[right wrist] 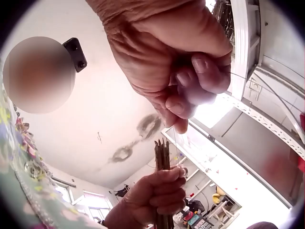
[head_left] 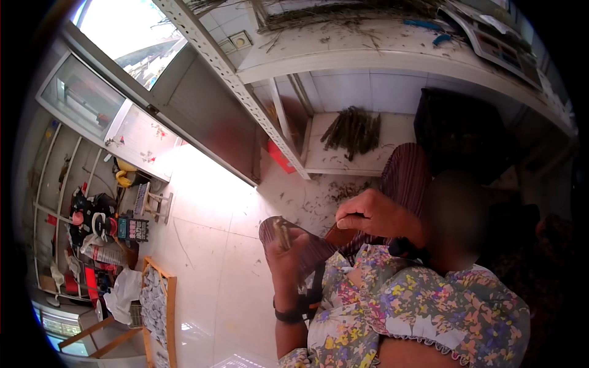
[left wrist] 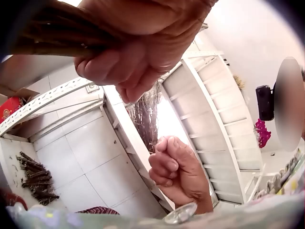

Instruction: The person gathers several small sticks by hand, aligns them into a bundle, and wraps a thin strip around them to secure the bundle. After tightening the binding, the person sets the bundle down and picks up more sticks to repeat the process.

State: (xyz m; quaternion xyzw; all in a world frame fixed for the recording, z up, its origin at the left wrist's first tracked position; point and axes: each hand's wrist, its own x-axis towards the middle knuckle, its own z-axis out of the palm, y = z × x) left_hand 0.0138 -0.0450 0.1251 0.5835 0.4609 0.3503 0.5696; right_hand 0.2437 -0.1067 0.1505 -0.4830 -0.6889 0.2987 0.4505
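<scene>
My left hand grips a small bundle of short brown sticks, its fingers wrapped around the middle. In the right wrist view the cut ends point up above the fist. In the left wrist view the bundle runs out past the curled fingers. My right hand is raised beside it, thumb and fingers pinching a thin thread. This thread stretches down from the right fingertips toward the bundle and the left thumb. Both hands are over the lap, above the striped trousers.
A pile of similar sticks lies on the low white shelf, beside a black crate. Thin branches cover the upper shelf. Plant scraps litter the floor. At the left stand a wooden-framed tray and a cluttered rack.
</scene>
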